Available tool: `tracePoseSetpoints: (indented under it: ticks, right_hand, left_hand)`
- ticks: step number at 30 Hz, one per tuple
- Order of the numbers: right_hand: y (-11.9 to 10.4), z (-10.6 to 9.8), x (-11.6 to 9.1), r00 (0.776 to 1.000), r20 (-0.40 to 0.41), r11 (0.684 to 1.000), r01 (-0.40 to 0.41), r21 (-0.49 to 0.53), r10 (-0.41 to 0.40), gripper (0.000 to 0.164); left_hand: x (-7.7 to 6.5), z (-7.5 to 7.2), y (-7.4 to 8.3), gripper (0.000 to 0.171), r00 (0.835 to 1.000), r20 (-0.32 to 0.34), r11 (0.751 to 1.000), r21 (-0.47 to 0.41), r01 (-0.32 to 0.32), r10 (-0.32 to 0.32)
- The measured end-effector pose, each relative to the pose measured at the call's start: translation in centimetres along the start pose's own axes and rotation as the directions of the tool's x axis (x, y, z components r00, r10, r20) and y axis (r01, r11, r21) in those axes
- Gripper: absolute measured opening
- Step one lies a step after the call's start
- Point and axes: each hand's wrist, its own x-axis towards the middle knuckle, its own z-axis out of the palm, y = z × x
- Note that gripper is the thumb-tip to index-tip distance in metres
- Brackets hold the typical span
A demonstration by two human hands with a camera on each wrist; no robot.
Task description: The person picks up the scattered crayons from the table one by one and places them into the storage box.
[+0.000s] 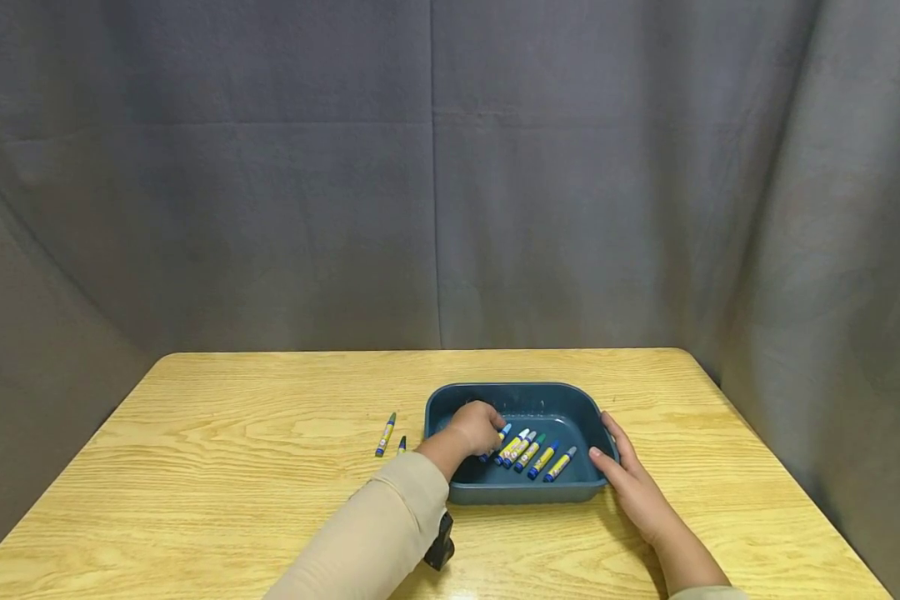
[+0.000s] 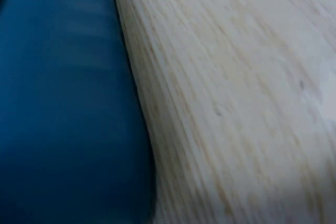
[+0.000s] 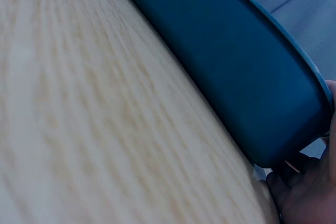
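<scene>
A dark blue-green plastic tray sits on the table with several crayons in yellow and blue wrappers lying slanted on its floor. My left hand reaches over the tray's left wall, fingers curled down, and pinches a light-blue-tipped crayon at the left end of the row. Its fingertips are partly hidden behind the hand. At the tray's right end my right hand grips the rim, thumb on top and fingers along the outer wall. The right wrist view shows that hand at the tray's corner.
Left of the tray, a dark-green-tipped crayon lies on the wooden table. Another dark-tipped crayon shows partly behind my left sleeve. A small black device hangs under the left wrist. Grey curtains enclose the back and sides.
</scene>
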Motion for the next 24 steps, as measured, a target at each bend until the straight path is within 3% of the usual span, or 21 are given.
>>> tracePoseSetpoints:
  ticks: [15,19,24]
  right_hand:
    - [-0.1,0.1,0.0,1.000,-0.004,1.000,0.012,0.012,-0.012,0.070]
    - [-0.1,0.1,0.0,1.000,-0.005,1.000,0.011,0.013,-0.011,0.071]
    - [0.0,0.0,0.0,1.000,-0.003,1.000,0.007,0.003,-0.007,0.070]
  left_hand:
    - [0.0,-0.2,-0.3,0.032,1.000,-0.014,0.997,0.072,-0.023,0.024]
    - [-0.3,-1.1,-0.4,0.032,0.997,-0.034,0.994,0.087,-0.061,0.064]
    - [-0.7,-3.2,-0.5,0.034,0.991,-0.069,0.993,0.032,-0.112,0.114]
